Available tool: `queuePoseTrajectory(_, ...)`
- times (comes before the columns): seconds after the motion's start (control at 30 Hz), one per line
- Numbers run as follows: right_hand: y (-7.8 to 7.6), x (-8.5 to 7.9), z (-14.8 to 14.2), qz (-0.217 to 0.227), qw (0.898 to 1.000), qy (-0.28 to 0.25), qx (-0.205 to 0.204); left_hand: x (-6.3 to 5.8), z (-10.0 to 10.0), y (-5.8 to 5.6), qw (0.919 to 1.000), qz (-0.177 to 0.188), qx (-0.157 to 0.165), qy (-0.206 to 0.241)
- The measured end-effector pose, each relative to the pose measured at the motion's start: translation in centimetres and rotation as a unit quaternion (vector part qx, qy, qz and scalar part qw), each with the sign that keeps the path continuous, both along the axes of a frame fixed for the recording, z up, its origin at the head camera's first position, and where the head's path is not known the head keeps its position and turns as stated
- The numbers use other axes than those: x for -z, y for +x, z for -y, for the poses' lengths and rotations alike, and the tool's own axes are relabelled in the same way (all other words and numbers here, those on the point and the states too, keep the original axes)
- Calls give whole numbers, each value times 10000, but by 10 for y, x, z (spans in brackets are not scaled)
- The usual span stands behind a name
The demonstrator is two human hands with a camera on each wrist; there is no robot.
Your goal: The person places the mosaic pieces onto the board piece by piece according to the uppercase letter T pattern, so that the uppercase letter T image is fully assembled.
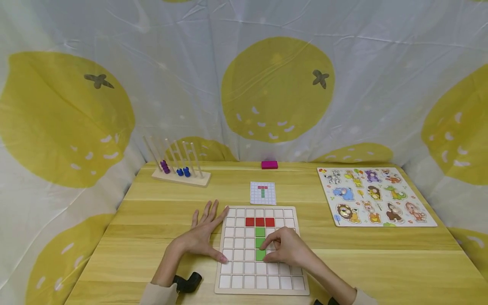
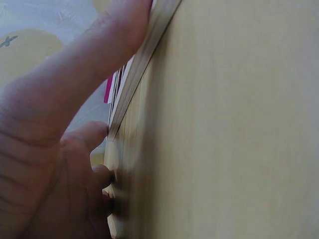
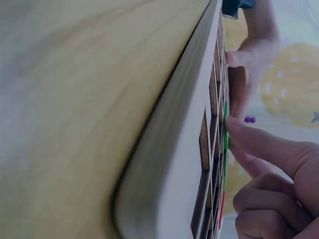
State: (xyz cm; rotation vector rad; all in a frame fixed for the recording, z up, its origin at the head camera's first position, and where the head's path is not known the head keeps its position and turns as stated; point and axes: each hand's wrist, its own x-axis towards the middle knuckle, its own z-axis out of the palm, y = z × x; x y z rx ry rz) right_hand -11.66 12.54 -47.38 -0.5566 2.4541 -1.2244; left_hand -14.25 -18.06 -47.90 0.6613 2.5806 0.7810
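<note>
A wooden grid board (image 1: 263,292) with square cells lies in front of me. Three red tiles (image 1: 259,222) form a row near its top, and three green tiles (image 1: 260,232) run down from the middle one. My right hand (image 1: 286,249) pinches the lowest green tile (image 1: 260,255) between thumb and index finger, its other fingers curled in. That tile sits at its cell, as the right wrist view also shows. With fingers spread, my left hand (image 1: 201,238) rests at the board's left edge, thumb and index finger touching the rim (image 2: 130,82).
Behind the board lies a pattern card (image 1: 263,201) showing a red and green T. Farther back is a magenta block (image 1: 269,164). A peg stand (image 1: 181,178) with purple and blue bear pieces stands back left; an animal puzzle board (image 1: 366,217) lies to the right.
</note>
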Motion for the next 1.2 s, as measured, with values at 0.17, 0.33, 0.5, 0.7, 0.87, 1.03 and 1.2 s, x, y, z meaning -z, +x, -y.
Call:
queuePoseTrajectory(0.17, 1, 1, 1, -15, 10000, -47, 60, 2, 0, -1, 10000, -19, 5, 22)
queuePoseTrajectory(0.33, 1, 0, 1, -12, 9999, -159, 44, 2, 0, 0, 10000, -6, -20, -13)
queuePoseTrajectory(0.5, 2, 1, -1, 222, 9994, -271, 74, 3, 1, 0, 10000, 6, 16, 12)
queuePoseTrajectory(0.7, 2, 4, -3, 306, 9989, -341, 123, 3, 0, 0, 10000, -7, -7, 16)
queuePoseTrajectory(0.87, 3, 5, -4, 475, 9981, -337, 221, 3, -2, 0, 10000, 16, -11, -51)
queuePoseTrajectory(1.03, 3, 6, -5, 480, 9982, -259, 255, 2, -2, 0, 10000, 39, -8, 10)
queuePoseTrajectory(1.2, 3, 6, -4, 403, 9986, -255, 231, 3, 0, -1, 10000, 6, -7, -41)
